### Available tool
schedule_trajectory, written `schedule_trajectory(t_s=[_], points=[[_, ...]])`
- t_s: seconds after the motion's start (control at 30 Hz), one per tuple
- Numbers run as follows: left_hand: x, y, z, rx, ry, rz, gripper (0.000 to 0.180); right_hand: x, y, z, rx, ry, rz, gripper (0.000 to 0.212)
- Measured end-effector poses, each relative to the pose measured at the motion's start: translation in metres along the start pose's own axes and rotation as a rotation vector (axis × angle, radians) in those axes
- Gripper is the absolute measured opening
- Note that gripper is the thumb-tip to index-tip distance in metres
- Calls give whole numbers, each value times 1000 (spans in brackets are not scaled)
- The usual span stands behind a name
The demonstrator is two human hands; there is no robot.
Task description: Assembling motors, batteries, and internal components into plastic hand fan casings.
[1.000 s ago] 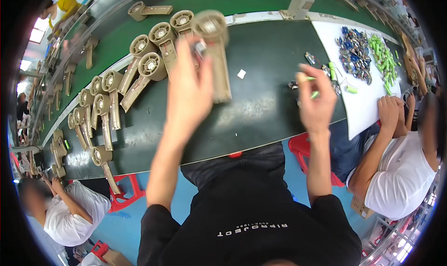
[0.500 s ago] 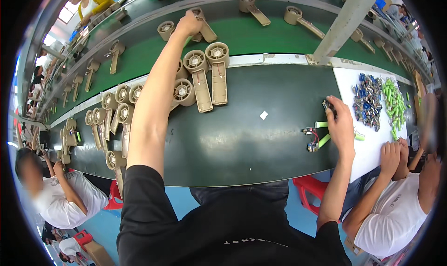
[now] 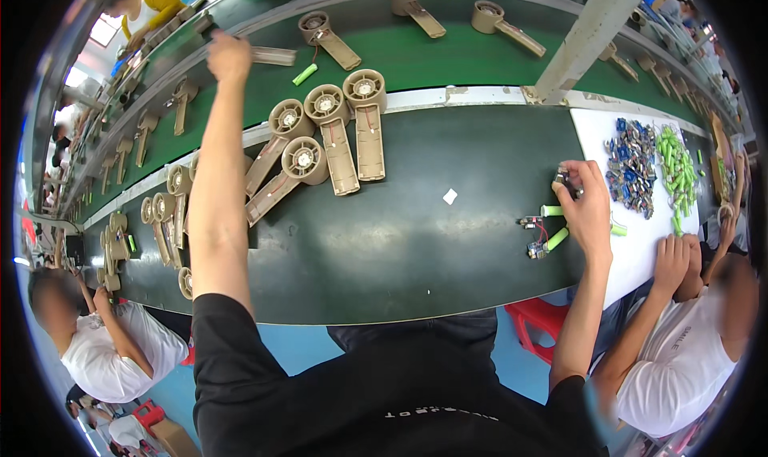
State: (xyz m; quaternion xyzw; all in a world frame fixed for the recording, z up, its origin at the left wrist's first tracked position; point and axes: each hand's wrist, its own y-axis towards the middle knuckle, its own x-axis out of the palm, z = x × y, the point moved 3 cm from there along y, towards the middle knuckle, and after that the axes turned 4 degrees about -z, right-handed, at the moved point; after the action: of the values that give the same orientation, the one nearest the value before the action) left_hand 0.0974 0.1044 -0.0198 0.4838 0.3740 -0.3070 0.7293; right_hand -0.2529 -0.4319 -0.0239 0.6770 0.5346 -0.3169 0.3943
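Observation:
My left hand [image 3: 230, 59] reaches far over the green belt, closed around the head end of a beige fan housing; its handle [image 3: 274, 55] sticks out to the right, and the head is hidden by the hand. My right hand [image 3: 584, 205], at the right of the dark table, is closed on a small circuit board [image 3: 559, 177]. Just beneath it lie green battery cells [image 3: 557, 239] wired to small boards [image 3: 537, 250]. Several beige fan housings [image 3: 304, 159] lie left of centre on the table, some partly behind my left forearm.
More housings [image 3: 418, 11] ride on the belt [image 3: 376, 45], one with a green cell [image 3: 305, 75] beside it. A white sheet [image 3: 632, 253] bears piles of blue boards [image 3: 632, 165] and green cells [image 3: 677, 173]. A metal post [image 3: 588, 41] rises at the belt's edge. Co-workers sit on both sides.
My left hand has moved left along the belt, away from one housing and onto another. Housings on the belt have shifted left. My right hand has hardly moved.

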Motion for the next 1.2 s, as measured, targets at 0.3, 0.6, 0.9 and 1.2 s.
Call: schedule_trajectory(t_s=[0.3, 0.6, 0.9, 1.2], points=[[-185, -153, 103, 702, -499, -66, 43, -20, -20, -11, 22, 490, 67, 26], [-146, -340, 157, 759, -737, -683, 48, -21, -54, -78, -12, 932, -64, 46], [-221, -385, 134, 577, -1449, -897, 47, 15, -68, -135, -361, 803, -74, 39], [-207, -365, 101, 401, -818, -731, 12, 50, -61, -120, -120, 802, -205, 22]])
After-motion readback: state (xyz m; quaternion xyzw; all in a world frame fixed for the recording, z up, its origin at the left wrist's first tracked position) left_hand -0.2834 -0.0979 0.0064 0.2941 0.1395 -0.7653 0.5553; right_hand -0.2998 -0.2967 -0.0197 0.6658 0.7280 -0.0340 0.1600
